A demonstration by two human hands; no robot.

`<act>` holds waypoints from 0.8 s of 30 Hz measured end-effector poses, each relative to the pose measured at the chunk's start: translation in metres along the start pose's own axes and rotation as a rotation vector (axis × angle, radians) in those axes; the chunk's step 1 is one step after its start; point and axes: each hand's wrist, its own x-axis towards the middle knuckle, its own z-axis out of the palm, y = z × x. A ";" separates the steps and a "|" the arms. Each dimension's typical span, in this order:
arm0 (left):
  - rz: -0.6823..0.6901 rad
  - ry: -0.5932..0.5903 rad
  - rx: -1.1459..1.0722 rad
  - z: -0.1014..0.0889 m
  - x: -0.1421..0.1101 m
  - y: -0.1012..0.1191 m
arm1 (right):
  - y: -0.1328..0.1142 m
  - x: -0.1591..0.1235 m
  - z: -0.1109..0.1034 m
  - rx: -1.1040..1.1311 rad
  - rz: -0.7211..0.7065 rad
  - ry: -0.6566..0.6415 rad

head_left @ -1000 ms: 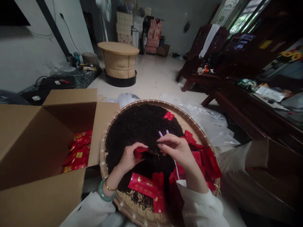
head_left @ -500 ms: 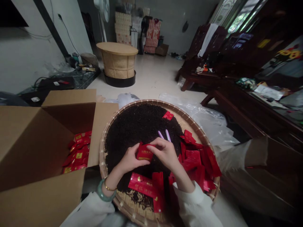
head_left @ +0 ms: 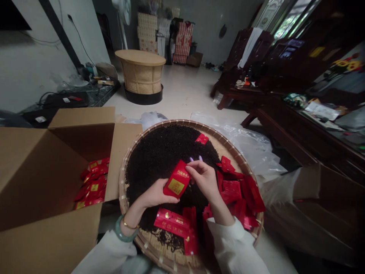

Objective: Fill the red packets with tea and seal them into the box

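Between both hands is a red tea packet [head_left: 177, 179] with a gold square on its front, tilted to the right above the tea. My left hand [head_left: 157, 193] is closed around its lower left side. At its upper right edge, my right hand [head_left: 203, 178] pinches the packet. Beneath them, dark loose tea leaves [head_left: 159, 152] cover much of a round bamboo tray [head_left: 228, 140]. Purple handles [head_left: 200, 158] of some tool stick up behind my right hand. Red packets [head_left: 232, 192] pile up at the tray's right, and more packets [head_left: 172, 222] lie at its front.
To the left, an open cardboard box [head_left: 28, 190] holds several red packets [head_left: 95, 186]. Clear plastic sheeting [head_left: 245, 144] lies on the floor beyond the tray. A dark wooden table [head_left: 308, 125] and another carton [head_left: 327, 205] are at the right. A round woven stand [head_left: 141, 76] stands farther back.
The packet has tipped up so its gold-marked front now faces me. My right hand has shifted slightly right, to its upper right edge; my left hand keeps its hold.
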 end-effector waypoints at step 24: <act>0.568 0.262 0.476 -0.002 0.008 -0.020 | -0.073 -0.034 -0.009 -1.249 -0.353 -0.592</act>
